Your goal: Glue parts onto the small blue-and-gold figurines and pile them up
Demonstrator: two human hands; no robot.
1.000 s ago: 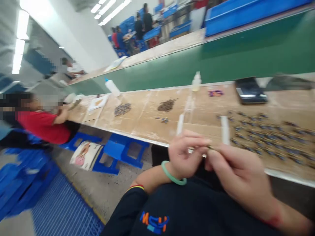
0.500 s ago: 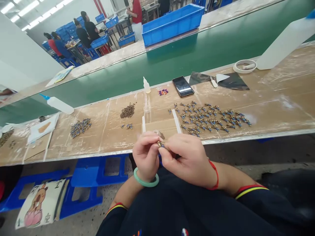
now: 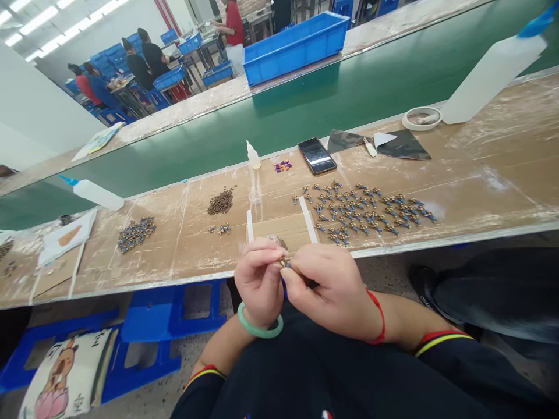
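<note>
Just in front of the table edge, my left hand (image 3: 261, 282) and my right hand (image 3: 329, 291) meet fingertip to fingertip. Pinched between them is a small gold-and-blue piece (image 3: 285, 264), mostly hidden by the fingers. Both hands are closed. Many similar gold-and-blue pieces (image 3: 371, 210) lie spread out on the table to the right. A dense heap of such pieces (image 3: 137, 234) is at the left, and a few more (image 3: 224, 228) lie nearer the middle. Behind those is a pile of small brown bits (image 3: 220, 201).
Along the back stand a small dropper bottle (image 3: 253, 156), purple-and-orange bits (image 3: 283, 166) and a phone (image 3: 317, 156). A tape roll (image 3: 421, 119) and a large white bottle (image 3: 489, 78) are at right, another bottle (image 3: 98, 194) at left. Beyond the green strip (image 3: 301, 96) sits a blue crate (image 3: 297, 49).
My view has shifted a little, so the table's contents appear further left. Both hands keep their pinch on the small piece. A dark trouser leg and shoe show more clearly at right.
</note>
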